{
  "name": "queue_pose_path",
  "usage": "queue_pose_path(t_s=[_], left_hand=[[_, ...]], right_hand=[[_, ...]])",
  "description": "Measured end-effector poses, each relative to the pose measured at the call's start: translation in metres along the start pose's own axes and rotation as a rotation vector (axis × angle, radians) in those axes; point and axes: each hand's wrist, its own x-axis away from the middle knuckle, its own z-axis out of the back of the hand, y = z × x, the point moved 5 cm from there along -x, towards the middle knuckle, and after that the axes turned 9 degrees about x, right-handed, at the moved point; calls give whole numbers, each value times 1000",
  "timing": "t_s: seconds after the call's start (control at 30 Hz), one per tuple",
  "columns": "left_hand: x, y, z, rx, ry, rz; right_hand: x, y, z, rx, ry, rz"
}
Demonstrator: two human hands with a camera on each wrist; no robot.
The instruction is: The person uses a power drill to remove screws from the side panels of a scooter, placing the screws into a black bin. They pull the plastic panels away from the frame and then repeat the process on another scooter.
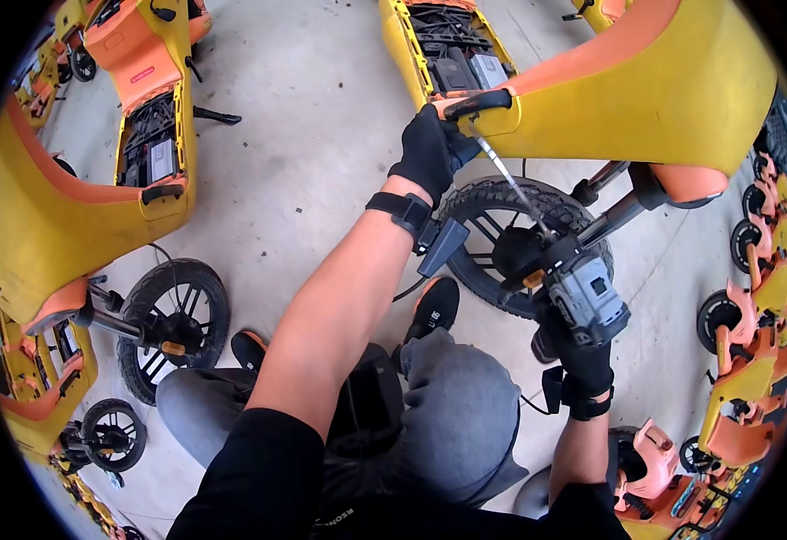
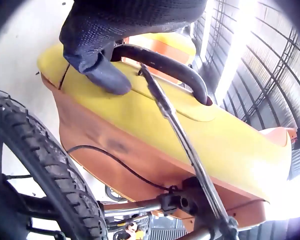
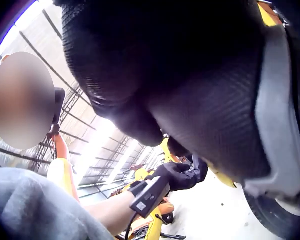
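My right hand (image 1: 578, 346), in a black glove, grips a grey and black cordless power drill (image 1: 587, 297) beside the front wheel of a yellow and orange scooter. A long silver extension bit (image 2: 182, 137) runs from the drill up to the scooter's yellow front panel (image 2: 155, 127). Its tip sits just under a curved black handle (image 2: 165, 65). My gloved left hand (image 1: 429, 153) holds the handle near its left end, with the thumb (image 2: 107, 77) lying against the yellow panel. In the right wrist view, the right glove (image 3: 190, 85) hides most of the drill.
The treaded front wheel (image 1: 493, 243) and fork (image 1: 623, 216) stand close to the drill. Another scooter (image 1: 78, 225) stands at left, its battery bay (image 1: 150, 144) uncovered. More scooters (image 1: 754, 360) line the right side. My bent knee (image 1: 456, 414) is below the wheel.
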Motion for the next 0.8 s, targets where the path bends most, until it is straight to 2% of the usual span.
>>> queue_pose_path(t_s=[0.07, 0.13, 0.2, 0.27, 0.33, 0.4, 0.47, 0.53, 0.6, 0.63, 0.67, 0.7, 0.73, 0.77, 0.8], left_hand=[[-3, 2, -2, -29, -55, 33], [1, 4, -7, -42, -74, 12], [6, 5, -9, -57, -89, -8], [7, 5, -6, -193, -31, -24], [10, 0, -5, -120, -45, -28], [8, -4, -3, -41, -58, -33], [8, -6, -4, -49, -61, -27], [10, -8, -8, -42, -32, -44], [5, -14, -3, -35, -4, -61], [-2, -12, 1, -216, -126, -226], [4, -6, -6, -309, -189, -307], [10, -1, -14, -397, -247, -394], [9, -3, -12, -156, -163, -240], [14, -6, -11, 84, -76, -82], [11, -7, -8, 84, -71, -81]], right_hand=[[5, -1, -7, -604, -117, -345], [14, 13, -7, -599, -170, -385], [14, 14, -1, -464, -60, -330], [12, 13, -1, -517, -57, -328], [10, 7, 2, -421, -15, -293], [10, 8, 0, -82, 43, -128], [4, -9, 0, 89, 41, 66], [4, -3, -4, 17, -20, -94], [2, -3, -5, 11, 39, 0], [4, 4, -6, 23, 0, -61], [7, 11, -7, 37, -40, -121], [11, 14, -7, -218, -66, -217], [13, 17, -9, -475, -95, -313], [14, 17, -5, -398, -116, -282], [17, 18, -2, -399, -120, -286]])
